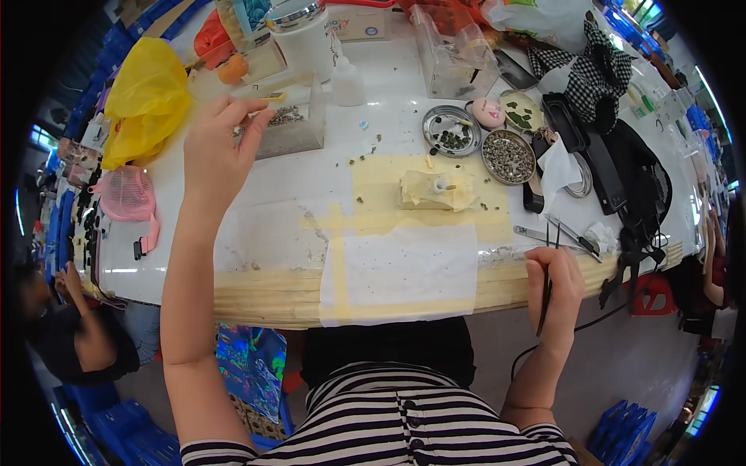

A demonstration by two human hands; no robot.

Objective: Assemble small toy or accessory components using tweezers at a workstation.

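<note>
My left hand reaches over a clear plastic box holding many small dark and grey bits. Its thumb and fingers are drawn together in a pinch; whatever they hold is too small to make out. A small yellow piece shows just past the fingertips. By the table's front edge on the right, my right hand grips dark tweezers, points up. Between the hands, a small block wrapped in cream tape carries a small pale round part on top. A white cloth hangs over the front edge.
Right of the block stand a round metal dish of dark pieces and another full of grey bits. More tweezers lie near my right hand. A white bottle, yellow bag and pink mesh strainer stand around the table.
</note>
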